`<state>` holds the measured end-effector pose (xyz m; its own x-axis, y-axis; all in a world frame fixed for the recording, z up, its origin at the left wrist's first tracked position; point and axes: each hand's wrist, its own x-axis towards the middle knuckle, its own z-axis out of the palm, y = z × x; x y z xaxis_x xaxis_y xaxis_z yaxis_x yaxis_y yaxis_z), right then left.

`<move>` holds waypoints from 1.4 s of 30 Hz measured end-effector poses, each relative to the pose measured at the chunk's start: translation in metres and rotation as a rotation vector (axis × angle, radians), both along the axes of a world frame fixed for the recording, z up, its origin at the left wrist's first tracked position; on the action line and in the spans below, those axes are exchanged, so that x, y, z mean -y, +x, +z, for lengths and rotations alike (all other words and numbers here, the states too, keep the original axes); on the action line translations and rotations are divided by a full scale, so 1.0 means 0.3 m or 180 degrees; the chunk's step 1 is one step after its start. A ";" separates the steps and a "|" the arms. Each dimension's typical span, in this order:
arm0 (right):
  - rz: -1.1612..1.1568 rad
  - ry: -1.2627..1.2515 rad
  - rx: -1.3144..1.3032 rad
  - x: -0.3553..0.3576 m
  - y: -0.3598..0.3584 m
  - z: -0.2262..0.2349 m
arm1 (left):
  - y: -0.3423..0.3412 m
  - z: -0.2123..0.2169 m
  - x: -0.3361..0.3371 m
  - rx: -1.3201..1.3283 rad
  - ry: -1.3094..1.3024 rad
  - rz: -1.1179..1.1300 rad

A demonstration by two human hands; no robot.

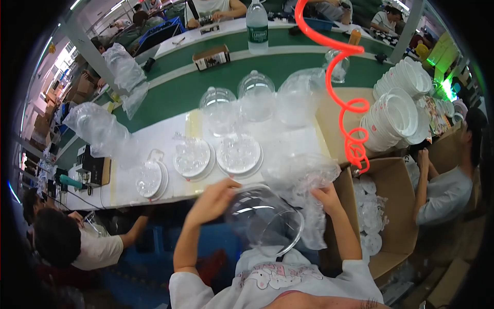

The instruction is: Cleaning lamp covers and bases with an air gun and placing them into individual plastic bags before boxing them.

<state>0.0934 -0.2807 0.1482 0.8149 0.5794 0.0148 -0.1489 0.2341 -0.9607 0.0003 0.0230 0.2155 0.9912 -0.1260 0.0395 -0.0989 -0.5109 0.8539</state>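
Observation:
In front of my body I hold a clear plastic dome, tilted, with its wide rim toward my shirt. My left hand is closed on the dome's upper left side. At the right, my right hand pinches a crumpled clear plastic bag, which hangs down beside the dome. Just beyond my hands, on the white work surface, sit three round white bases, a right one, a middle one and a left one, each with clear pieces on top.
Behind the bases stand a left dome, a middle dome and a bagged one. A red coiled hose hangs near an open carton of clear parts. White bases are stacked at right. Several people work around.

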 end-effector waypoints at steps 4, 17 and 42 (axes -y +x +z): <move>0.0093 0.0166 -0.0626 0.091 -0.157 -0.166 | -0.010 -0.202 0.183 0.0403 0.0670 -0.0911; -0.0525 0.1655 -0.1351 0.066 -0.241 -0.236 | -0.006 -0.432 0.387 0.0575 -0.0408 -0.1240; -0.1096 0.1313 -0.2107 0.113 -0.310 -0.266 | -0.026 -0.484 0.381 -0.1232 -0.2347 -0.0906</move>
<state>0.0005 -0.3147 0.0683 0.8598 0.3506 -0.3712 -0.5061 0.6815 -0.5286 -0.0075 -0.0912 0.0704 0.8867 -0.4453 -0.1240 0.2261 0.1839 0.9566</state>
